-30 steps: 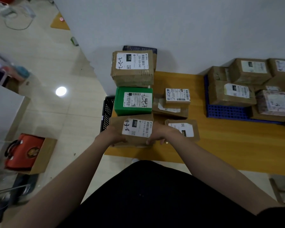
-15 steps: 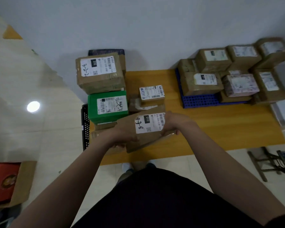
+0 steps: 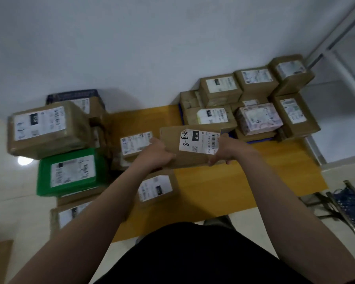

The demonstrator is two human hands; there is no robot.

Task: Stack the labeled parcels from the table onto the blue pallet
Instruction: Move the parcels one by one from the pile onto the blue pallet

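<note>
I hold a flat brown parcel (image 3: 176, 144) with a white label marked 010 above the wooden table (image 3: 223, 187). My left hand (image 3: 156, 154) grips its left edge and my right hand (image 3: 226, 149) grips its right edge. It hangs just left of the blue pallet (image 3: 254, 141), which shows only as a thin strip under several stacked brown parcels (image 3: 219, 87). A pale patterned parcel (image 3: 258, 117) lies among them.
On the table's left stand a large brown box (image 3: 47, 128), a green box (image 3: 70, 173) and smaller labeled parcels (image 3: 135, 143) (image 3: 156, 187). A white wall rises behind. A folded metal stand (image 3: 344, 203) lies on the floor at right.
Both hands have lifted the 010 parcel off the left pile and carried it rightward toward the pallet. The view has swung right and the parcel has leveled out.
</note>
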